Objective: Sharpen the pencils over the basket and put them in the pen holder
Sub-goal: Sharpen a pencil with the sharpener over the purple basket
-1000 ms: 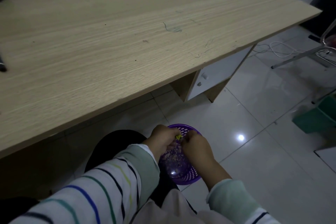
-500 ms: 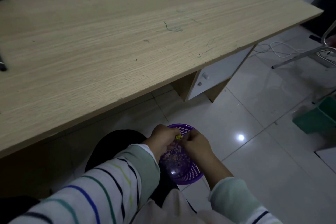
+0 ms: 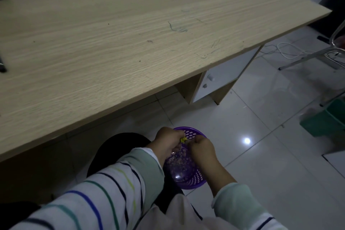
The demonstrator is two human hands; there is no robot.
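A purple perforated basket (image 3: 192,179) sits low on the floor below the desk edge, with pencil shavings inside. Both hands meet just above its far rim. My left hand (image 3: 166,141) has its fingers curled round a small yellow item (image 3: 183,139), apparently the sharpener. My right hand (image 3: 202,147) is curled opposite it, pinching what seems to be the pencil, which the fingers hide. No pen holder shows in this view.
The light wooden desk (image 3: 130,39) fills the upper left, with a white drawer unit (image 3: 222,78) under its right end. On the tiled floor are a green bin (image 3: 324,119), a white cable (image 3: 285,52) and metal chair legs (image 3: 317,56).
The hands have stayed over the basket with only small shifts; the right hand has drawn slightly closer to the left.
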